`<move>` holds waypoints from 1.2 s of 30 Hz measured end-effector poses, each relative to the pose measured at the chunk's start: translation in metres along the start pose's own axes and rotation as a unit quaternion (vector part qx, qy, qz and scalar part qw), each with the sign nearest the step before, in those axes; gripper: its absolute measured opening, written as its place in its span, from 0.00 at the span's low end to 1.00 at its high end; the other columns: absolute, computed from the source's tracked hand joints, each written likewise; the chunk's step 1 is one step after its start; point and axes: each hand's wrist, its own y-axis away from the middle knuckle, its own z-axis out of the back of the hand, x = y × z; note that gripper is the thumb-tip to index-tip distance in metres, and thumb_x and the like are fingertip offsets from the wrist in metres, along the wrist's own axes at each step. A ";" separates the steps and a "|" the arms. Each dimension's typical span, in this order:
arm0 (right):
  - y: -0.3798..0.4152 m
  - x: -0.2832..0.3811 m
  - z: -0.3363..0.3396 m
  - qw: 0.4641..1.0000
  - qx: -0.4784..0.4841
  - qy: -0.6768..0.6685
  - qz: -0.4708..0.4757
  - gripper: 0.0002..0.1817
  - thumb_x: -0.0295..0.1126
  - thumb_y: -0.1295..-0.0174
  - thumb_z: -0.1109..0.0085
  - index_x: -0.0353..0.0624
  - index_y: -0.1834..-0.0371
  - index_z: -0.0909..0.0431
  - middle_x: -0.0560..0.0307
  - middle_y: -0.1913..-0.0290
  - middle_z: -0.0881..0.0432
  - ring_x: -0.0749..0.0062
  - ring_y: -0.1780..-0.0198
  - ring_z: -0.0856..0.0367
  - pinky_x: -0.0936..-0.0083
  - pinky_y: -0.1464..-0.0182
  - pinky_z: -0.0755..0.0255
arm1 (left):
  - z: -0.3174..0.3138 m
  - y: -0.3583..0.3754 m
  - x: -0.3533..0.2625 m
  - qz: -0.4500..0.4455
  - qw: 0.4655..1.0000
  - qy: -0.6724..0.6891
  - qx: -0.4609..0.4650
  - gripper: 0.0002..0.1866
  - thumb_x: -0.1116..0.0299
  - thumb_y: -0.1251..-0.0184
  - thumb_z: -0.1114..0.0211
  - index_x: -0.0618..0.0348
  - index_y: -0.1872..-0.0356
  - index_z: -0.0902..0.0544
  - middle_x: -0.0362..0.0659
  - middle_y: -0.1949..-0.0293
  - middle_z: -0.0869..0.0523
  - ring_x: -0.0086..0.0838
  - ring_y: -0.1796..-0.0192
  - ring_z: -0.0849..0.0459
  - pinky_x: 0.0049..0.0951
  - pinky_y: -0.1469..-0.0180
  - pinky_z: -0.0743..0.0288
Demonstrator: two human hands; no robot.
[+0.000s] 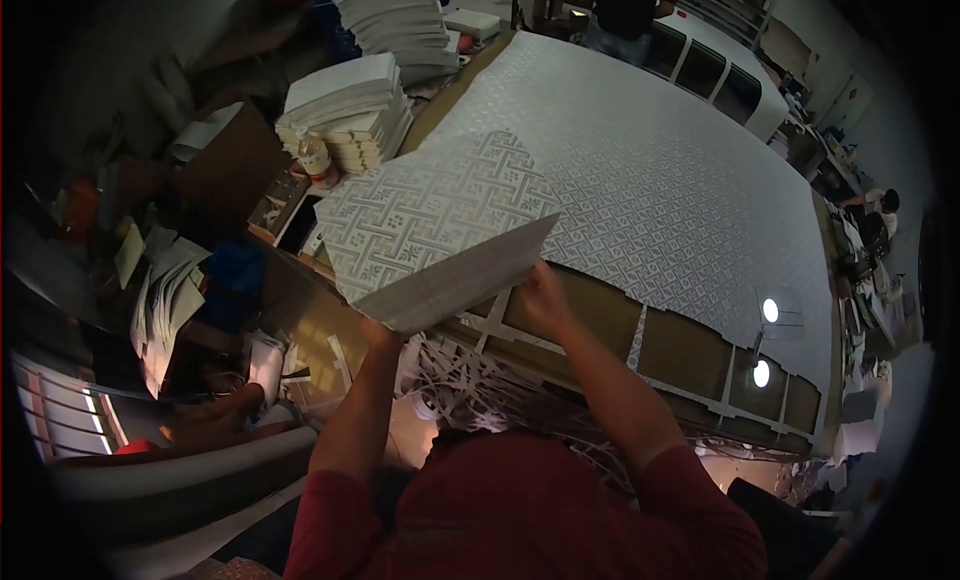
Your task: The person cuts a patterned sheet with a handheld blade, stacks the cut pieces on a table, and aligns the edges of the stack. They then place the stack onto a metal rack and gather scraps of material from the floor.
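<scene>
My left hand [378,332] grips the near left corner of a patterned sheet [425,205], its fingers mostly hidden beneath. With my right hand [543,295] I hold the right end of the same sheet. The near edge is turned up, showing a plain grey underside [455,275]. Pale lattice and floral figures cover the upper face. Behind it, a large sheet [660,180] with a similar print lies over the table. Rectangular pieces are cut from its near side, leaving narrow strips [637,338] around bare brown table surface [680,355].
Stacks of white sheets [345,90] and a plastic bottle [315,160] stand at the left. Tangled paper strips [470,380] hang below the table's near edge. One person [628,15] stands at the far side; another person [880,215] is at the right.
</scene>
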 end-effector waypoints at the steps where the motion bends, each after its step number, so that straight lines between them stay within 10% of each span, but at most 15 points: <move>1: 0.001 0.006 -0.003 1.000 0.003 -0.004 0.010 0.25 0.13 0.41 0.52 0.39 0.38 0.31 0.51 0.46 0.19 0.62 0.41 0.21 0.68 0.41 0.29 | -0.010 0.003 0.003 -0.010 1.000 -0.001 0.004 0.31 0.45 0.22 0.59 0.58 0.31 0.33 0.49 0.34 0.26 0.46 0.34 0.26 0.48 0.32 0.32; 15: -0.003 -0.003 -0.003 0.997 0.007 0.000 0.072 0.38 0.11 0.47 0.53 0.39 0.28 0.41 0.42 0.37 0.26 0.53 0.29 0.32 0.63 0.30 0.38 | -0.128 0.066 -0.024 -0.078 0.975 -0.198 0.066 0.25 0.55 0.23 0.49 0.64 0.37 0.28 0.47 0.40 0.22 0.38 0.40 0.22 0.39 0.39 0.27; 18: -0.001 0.003 0.006 0.992 0.038 -0.045 0.110 0.38 0.15 0.45 0.51 0.39 0.26 0.43 0.39 0.34 0.28 0.49 0.29 0.33 0.60 0.30 0.38 | -0.061 0.037 -0.020 -0.035 0.960 -0.254 0.110 0.25 0.55 0.22 0.49 0.64 0.35 0.30 0.48 0.38 0.23 0.38 0.39 0.23 0.40 0.38 0.28; 22: 0.030 -0.001 0.016 0.969 -0.159 0.189 0.000 0.37 0.21 0.42 0.47 0.39 0.26 0.42 0.36 0.32 0.31 0.46 0.29 0.33 0.59 0.31 0.36 | -0.067 0.041 -0.048 -0.081 0.933 -0.342 0.078 0.32 0.46 0.21 0.57 0.62 0.30 0.35 0.51 0.35 0.26 0.44 0.34 0.27 0.43 0.32 0.32; 25: 0.066 0.046 0.034 0.984 -0.078 0.133 -0.092 0.36 0.26 0.40 0.45 0.40 0.26 0.41 0.36 0.30 0.32 0.44 0.30 0.32 0.60 0.32 0.35 | -0.142 0.101 -0.050 0.009 0.903 -0.419 0.096 0.34 0.43 0.22 0.57 0.58 0.27 0.38 0.51 0.31 0.30 0.42 0.30 0.31 0.42 0.29 0.37; 27: 0.077 0.043 0.042 0.990 -0.093 0.101 -0.013 0.31 0.30 0.37 0.43 0.39 0.29 0.35 0.38 0.33 0.28 0.45 0.32 0.29 0.61 0.33 0.34 | -0.134 0.121 -0.047 -0.016 0.926 -0.364 -0.102 0.35 0.39 0.23 0.57 0.51 0.25 0.40 0.49 0.26 0.37 0.40 0.26 0.36 0.43 0.27 0.43; 32: 0.052 0.074 0.051 0.990 -0.136 -0.002 0.035 0.24 0.41 0.31 0.43 0.39 0.36 0.27 0.42 0.40 0.20 0.50 0.37 0.23 0.62 0.36 0.31 | -0.205 0.102 -0.085 -0.136 0.959 -0.246 -0.034 0.36 0.38 0.22 0.63 0.53 0.25 0.40 0.46 0.27 0.34 0.41 0.27 0.35 0.41 0.27 0.42; 36: 0.031 0.100 0.038 0.979 -0.112 0.161 0.053 0.16 0.37 0.35 0.40 0.40 0.49 0.20 0.46 0.52 0.15 0.51 0.49 0.17 0.64 0.48 0.24 | -0.218 0.040 -0.125 -0.036 0.985 -0.144 0.090 0.41 0.34 0.24 0.63 0.60 0.26 0.39 0.50 0.32 0.27 0.44 0.34 0.26 0.42 0.33 0.33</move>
